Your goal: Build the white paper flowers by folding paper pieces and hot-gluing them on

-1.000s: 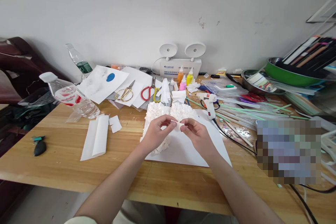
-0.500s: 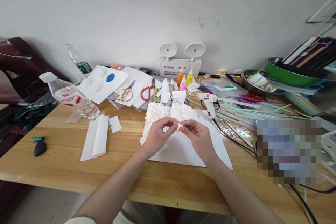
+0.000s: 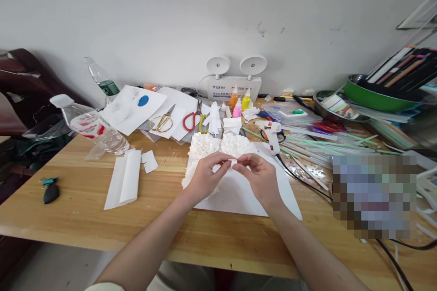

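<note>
Both hands meet above a white sheet of paper (image 3: 246, 193) on the wooden table (image 3: 164, 227). My left hand (image 3: 206, 175) and my right hand (image 3: 259, 175) pinch the same small white paper piece (image 3: 233, 162) between thumb and fingers, fingertips almost touching. Just behind and under the hands lies a bumpy white mass of many small paper pieces (image 3: 218, 145), partly hidden by my left hand.
A white glue gun (image 3: 271, 134) with a black cord stands right of the hands. Gold scissors (image 3: 163, 120), red scissors (image 3: 191, 119), small paint bottles (image 3: 241, 102) and loose papers lie behind. Two water bottles (image 3: 90, 125) lie at left, a folded paper strip (image 3: 124, 177) nearby, straws and bowls at right.
The small paper piece has shrunk between my fingers as both hands drew closer together and worked it; the hands stay in the same spot over the white sheet.
</note>
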The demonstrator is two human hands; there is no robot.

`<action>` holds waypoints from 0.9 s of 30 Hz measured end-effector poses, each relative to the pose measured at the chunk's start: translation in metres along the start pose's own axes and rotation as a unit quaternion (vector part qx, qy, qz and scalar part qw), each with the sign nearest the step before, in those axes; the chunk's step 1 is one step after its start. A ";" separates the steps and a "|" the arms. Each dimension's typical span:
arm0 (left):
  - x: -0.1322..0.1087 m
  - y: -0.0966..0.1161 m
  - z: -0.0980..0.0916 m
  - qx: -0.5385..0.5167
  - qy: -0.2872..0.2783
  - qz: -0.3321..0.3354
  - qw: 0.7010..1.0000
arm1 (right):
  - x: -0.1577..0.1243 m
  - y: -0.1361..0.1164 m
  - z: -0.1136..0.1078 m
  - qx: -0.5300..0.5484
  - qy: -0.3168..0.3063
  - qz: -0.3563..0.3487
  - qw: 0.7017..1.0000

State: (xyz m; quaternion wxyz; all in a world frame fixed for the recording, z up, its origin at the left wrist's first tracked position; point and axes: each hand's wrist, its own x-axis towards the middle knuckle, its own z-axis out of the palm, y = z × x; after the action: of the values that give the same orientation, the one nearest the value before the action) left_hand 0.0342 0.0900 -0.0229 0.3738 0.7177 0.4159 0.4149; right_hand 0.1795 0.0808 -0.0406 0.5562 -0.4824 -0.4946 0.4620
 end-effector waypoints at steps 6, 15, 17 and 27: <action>0.000 0.000 0.000 0.022 0.006 0.013 1.000 | 0.000 0.001 0.000 -0.026 0.018 -0.005 0.999; -0.002 0.003 -0.001 0.022 0.019 -0.027 0.999 | 0.001 0.000 -0.001 -0.046 -0.024 -0.018 0.998; -0.002 0.003 -0.001 0.007 0.016 -0.038 0.999 | 0.000 -0.001 -0.001 -0.037 -0.027 -0.018 0.999; 0.000 0.002 -0.001 -0.050 0.021 -0.060 0.997 | 0.002 0.002 -0.001 0.016 -0.047 0.009 0.999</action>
State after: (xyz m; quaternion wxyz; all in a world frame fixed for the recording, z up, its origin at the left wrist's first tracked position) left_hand 0.0335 0.0898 -0.0205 0.4243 0.6630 0.4450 0.4270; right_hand 0.1802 0.0833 -0.0424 0.5356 -0.4559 -0.5085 0.4967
